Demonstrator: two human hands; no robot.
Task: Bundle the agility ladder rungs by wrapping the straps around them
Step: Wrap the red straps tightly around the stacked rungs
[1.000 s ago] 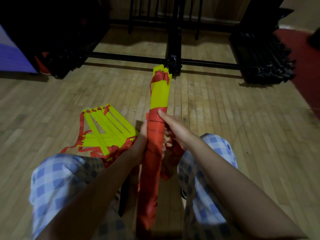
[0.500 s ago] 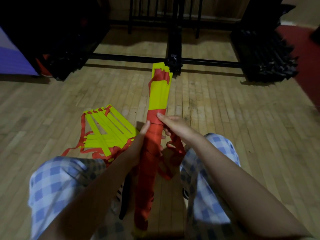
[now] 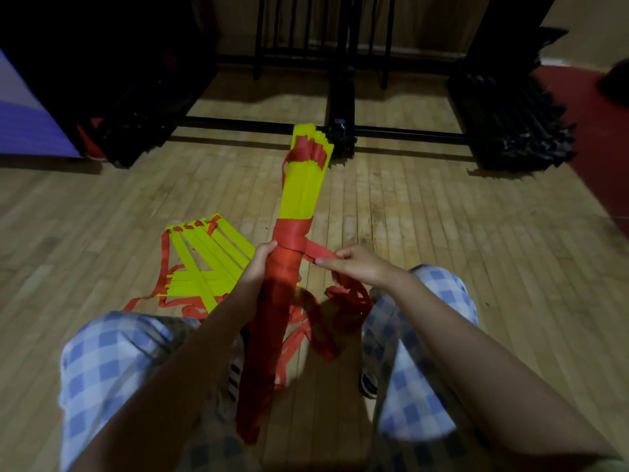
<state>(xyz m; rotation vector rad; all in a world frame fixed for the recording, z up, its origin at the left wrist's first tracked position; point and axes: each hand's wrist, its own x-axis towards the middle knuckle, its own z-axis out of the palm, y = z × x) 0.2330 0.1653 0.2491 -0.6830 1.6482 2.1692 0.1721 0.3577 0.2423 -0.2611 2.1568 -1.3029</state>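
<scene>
We see the left hand gripping the rung bundle, right hand pinching a red strap pulled sideways, second ladder on floor.

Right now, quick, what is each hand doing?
Left hand: grips the rung bundle.
Right hand: pinches the red strap, pulled out sideways.

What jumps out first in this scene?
A bright yellow rung bundle wrapped in red strap stands at centre, gripped by the left hand. The right hand pinches the red strap pulled off to its right. More yellow rungs lie splayed on the wooden floor, left.
</scene>
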